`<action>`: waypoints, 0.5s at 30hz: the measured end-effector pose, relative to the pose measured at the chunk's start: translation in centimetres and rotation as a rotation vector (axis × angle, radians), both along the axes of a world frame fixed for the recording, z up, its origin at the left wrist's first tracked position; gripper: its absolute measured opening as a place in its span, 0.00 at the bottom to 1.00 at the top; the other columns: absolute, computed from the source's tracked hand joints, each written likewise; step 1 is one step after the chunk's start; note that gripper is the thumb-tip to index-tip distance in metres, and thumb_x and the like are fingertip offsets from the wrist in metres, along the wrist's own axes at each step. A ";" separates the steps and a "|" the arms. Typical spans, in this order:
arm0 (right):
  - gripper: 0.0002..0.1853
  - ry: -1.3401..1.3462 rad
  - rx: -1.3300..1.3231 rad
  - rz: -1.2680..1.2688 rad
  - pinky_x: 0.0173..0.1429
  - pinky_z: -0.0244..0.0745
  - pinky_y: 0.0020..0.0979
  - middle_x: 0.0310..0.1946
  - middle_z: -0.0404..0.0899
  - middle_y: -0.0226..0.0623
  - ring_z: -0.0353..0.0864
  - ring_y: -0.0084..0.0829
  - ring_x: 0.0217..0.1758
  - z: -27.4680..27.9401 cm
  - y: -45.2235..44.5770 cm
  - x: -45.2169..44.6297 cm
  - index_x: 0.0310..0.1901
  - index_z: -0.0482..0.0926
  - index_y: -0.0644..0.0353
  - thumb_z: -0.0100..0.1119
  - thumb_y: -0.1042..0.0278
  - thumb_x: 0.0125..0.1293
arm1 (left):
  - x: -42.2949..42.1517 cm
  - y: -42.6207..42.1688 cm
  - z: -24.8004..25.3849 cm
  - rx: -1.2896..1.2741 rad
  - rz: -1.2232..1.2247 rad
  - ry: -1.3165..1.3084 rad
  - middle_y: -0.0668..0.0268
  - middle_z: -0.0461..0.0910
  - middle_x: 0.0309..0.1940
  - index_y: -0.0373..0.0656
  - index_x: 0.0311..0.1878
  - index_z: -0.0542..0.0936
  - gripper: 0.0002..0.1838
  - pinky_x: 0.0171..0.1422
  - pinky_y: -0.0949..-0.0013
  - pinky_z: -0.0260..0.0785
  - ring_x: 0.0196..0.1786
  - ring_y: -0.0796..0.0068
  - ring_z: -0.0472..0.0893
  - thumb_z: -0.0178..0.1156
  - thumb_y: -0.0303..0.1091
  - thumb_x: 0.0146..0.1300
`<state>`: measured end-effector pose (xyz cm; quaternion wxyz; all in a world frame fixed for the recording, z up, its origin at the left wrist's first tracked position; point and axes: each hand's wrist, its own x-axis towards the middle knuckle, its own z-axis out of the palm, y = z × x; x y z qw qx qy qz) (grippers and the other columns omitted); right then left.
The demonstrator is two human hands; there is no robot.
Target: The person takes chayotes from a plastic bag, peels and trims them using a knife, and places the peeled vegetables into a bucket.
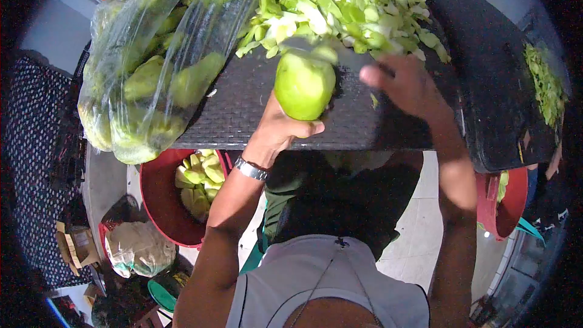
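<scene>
My left hand is closed around the lower part of a large pale-green fruit, which looks like a green mango, and holds it up over the near part of the dark table. A blurred knife blade lies across the fruit's top, with a bit of green peel beside it. My right hand, smeared by motion, is to the right of the fruit, closed on the knife's handle, which is hard to make out. Behind the fruit lies a heap of green and white peelings.
A clear plastic bag of green fruit hangs over the left part of the woven table top. Below left, a red bucket holds pale cut pieces. A black board and another red bucket are at right.
</scene>
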<state>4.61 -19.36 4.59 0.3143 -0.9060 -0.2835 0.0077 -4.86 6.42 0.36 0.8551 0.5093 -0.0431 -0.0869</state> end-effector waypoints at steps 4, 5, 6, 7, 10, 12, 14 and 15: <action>0.33 0.023 0.003 -0.102 0.36 0.71 0.37 0.21 0.76 0.37 0.76 0.30 0.26 0.1 -0.1 0.8 0.32 0.79 0.66 0.51 0.37 0.77 | -0.2 -0.2 0.5 -0.071 0.001 -0.052 0.61 0.82 0.47 0.38 0.61 0.76 0.40 0.44 0.68 0.77 0.45 0.71 0.82 0.73 0.18 0.37; 0.33 0.061 0.054 -0.099 0.35 0.70 0.36 0.21 0.74 0.34 0.75 0.30 0.25 0.0 0.1 0.2 0.31 0.78 0.66 0.50 0.36 0.77 | -0.1 -0.3 0.7 -0.035 0.003 -0.017 0.60 0.82 0.48 0.38 0.62 0.75 0.39 0.45 0.67 0.78 0.45 0.69 0.82 0.73 0.20 0.40; 0.34 0.095 0.107 -0.101 0.34 0.70 0.36 0.20 0.73 0.32 0.74 0.29 0.25 0.3 0.4 -0.4 0.31 0.77 0.65 0.50 0.36 0.77 | 0.3 -0.3 1.0 0.003 -0.001 0.015 0.60 0.81 0.49 0.38 0.63 0.74 0.38 0.46 0.66 0.78 0.45 0.68 0.83 0.74 0.23 0.44; 0.36 0.143 0.125 -0.133 0.37 0.71 0.38 0.22 0.75 0.35 0.75 0.31 0.27 0.5 0.3 -0.8 0.32 0.79 0.66 0.48 0.33 0.76 | 0.7 -0.4 1.2 0.042 -0.005 0.047 0.59 0.81 0.50 0.38 0.64 0.73 0.37 0.46 0.65 0.79 0.46 0.67 0.83 0.74 0.26 0.47; 0.42 0.276 0.165 -0.232 0.42 0.73 0.41 0.26 0.78 0.38 0.75 0.34 0.31 0.7 0.1 -0.6 0.34 0.81 0.68 0.45 0.26 0.74 | 1.9 -0.5 1.5 -0.333 0.078 -0.079 0.56 0.79 0.60 0.39 0.70 0.70 0.40 0.61 0.52 0.78 0.59 0.56 0.81 0.70 0.55 0.63; 0.40 0.380 0.162 -0.325 0.40 0.71 0.39 0.24 0.74 0.35 0.73 0.33 0.30 0.3 -0.9 -0.5 0.33 0.79 0.67 0.44 0.27 0.75 | 1.8 0.2 1.9 -0.571 0.197 -0.029 0.55 0.76 0.66 0.43 0.73 0.69 0.47 0.73 0.37 0.64 0.70 0.46 0.73 0.51 0.75 0.66; 0.35 0.375 0.273 -0.342 0.32 0.63 0.33 0.21 0.67 0.27 0.65 0.24 0.25 0.5 -1.3 -1.5 0.29 0.74 0.60 0.46 0.31 0.76 | 1.2 1.3 1.9 -0.760 -0.012 -0.006 0.52 0.73 0.69 0.42 0.74 0.68 0.48 0.76 0.31 0.58 0.71 0.36 0.70 0.48 0.76 0.67; 0.32 0.372 0.333 -0.351 0.28 0.59 0.30 0.19 0.64 0.23 0.62 0.20 0.22 0.5 -1.4 -1.7 0.27 0.71 0.56 0.46 0.33 0.77 | 0.8 0.3 3.0 -0.630 -0.023 0.121 0.45 0.76 0.64 0.34 0.70 0.71 0.45 0.65 0.32 0.71 0.63 0.44 0.79 0.51 0.69 0.70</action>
